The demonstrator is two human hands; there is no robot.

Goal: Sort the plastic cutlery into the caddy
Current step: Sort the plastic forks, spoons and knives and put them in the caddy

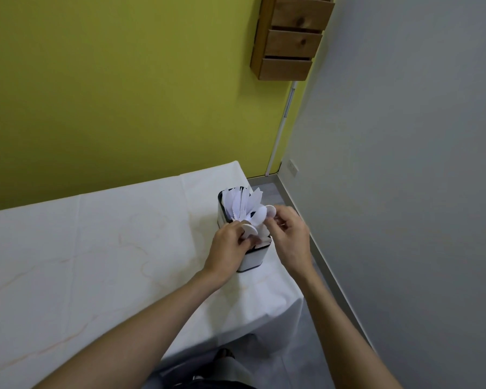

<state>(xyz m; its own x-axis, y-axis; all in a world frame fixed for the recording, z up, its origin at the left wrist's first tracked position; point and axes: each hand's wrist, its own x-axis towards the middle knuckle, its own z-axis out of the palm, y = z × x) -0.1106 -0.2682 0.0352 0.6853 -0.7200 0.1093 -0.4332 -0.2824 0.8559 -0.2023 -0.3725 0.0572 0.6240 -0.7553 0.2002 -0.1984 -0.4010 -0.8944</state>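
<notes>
White caddy (250,259); spoons (260,216) pinched inside

The caddy (251,258), a white rectangular box with a dark rim, stands upright near the right edge of the table (96,248). White plastic knives (237,204) fan upward from its far end. White spoons (260,216) stand bowl-up at the near end, splayed apart.

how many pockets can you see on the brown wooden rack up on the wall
3, stacked on the brown wooden wall rack: top pocket, middle pocket, bottom pocket. The frame edge cuts the top one, so more may be hidden above.
</notes>
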